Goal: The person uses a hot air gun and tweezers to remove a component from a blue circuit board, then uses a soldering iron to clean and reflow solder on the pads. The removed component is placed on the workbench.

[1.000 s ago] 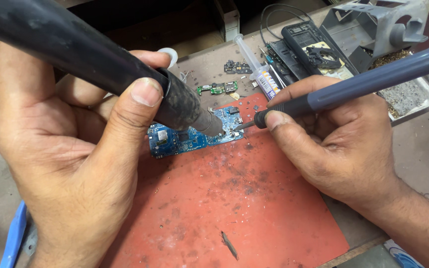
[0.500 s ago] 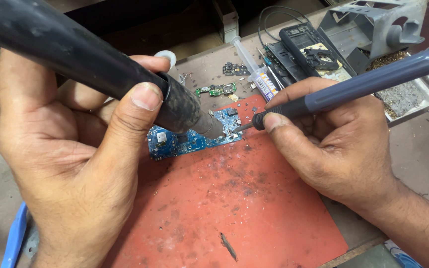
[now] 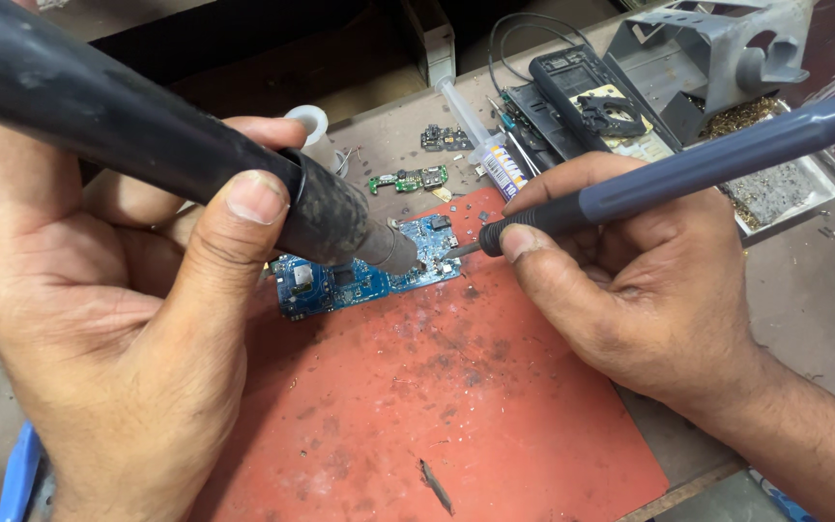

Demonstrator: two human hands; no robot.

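Two tools: both meet over the blue circuit board [image 3: 364, 275], one in each hand.
Landmark: the red work mat [image 3: 437, 416], which lies on the bench with burn marks and specks across it.
Board position: at the mat's far edge, lying flat, its left end overhanging the mat's upper-left corner.
Left hand [image 3: 118, 329]: fingers and thumb wrapped tight round the thick black hot-air nozzle [image 3: 331, 217], whose metal tip hangs just over the middle of the board.
Right hand [image 3: 630, 290]: thumb and forefinger pinched on the dark grip of a slim blue-grey soldering iron [image 3: 688, 169], held like a pen, its fine tip touching or nearly touching the board's right end; I cannot tell which.
Board handling: likely light, thin and stiff, and fragile, since tiny parts and a metal shield cover its face. Nothing clamps it, so it would probably slide at a nudge. Best taken by its bare long edges, well clear of the heated spot.
Beyond the mat's far edge: a small green circuit board [image 3: 408, 180], a syringe of paste [image 3: 480, 135], a white roll of tape [image 3: 308, 126].
Beyond the mat's far right corner: a dismantled dark phone frame [image 3: 582, 92] and a grey metal stand [image 3: 707, 48].
Near edge of the mat: a small dark sliver [image 3: 435, 485].
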